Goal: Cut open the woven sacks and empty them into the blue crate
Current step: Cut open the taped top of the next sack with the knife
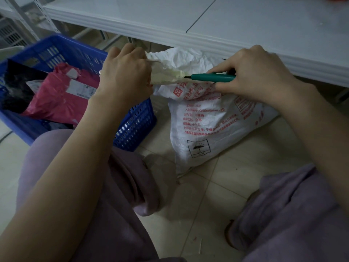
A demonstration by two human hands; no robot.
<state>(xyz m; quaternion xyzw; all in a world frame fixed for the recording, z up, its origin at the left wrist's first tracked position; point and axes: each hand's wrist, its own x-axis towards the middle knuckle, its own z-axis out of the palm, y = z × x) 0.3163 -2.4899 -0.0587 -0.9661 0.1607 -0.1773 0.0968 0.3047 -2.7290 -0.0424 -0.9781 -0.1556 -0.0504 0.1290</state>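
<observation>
White woven sack (211, 118) with red printed text and a black umbrella symbol, teal-handled cutter (213, 77), blue slotted crate (136, 125), pink mailer bag (62, 99), black bag (17, 87), mauve trousers (120, 195), beige floor tiles (236, 176), white shelf (207, 21)

Pretty cramped: shelf edge (207, 37) hangs right over the sack (211, 118), blue crate (136, 121) crowds its left, open floor (236, 173) only in front, between the knees.
</observation>
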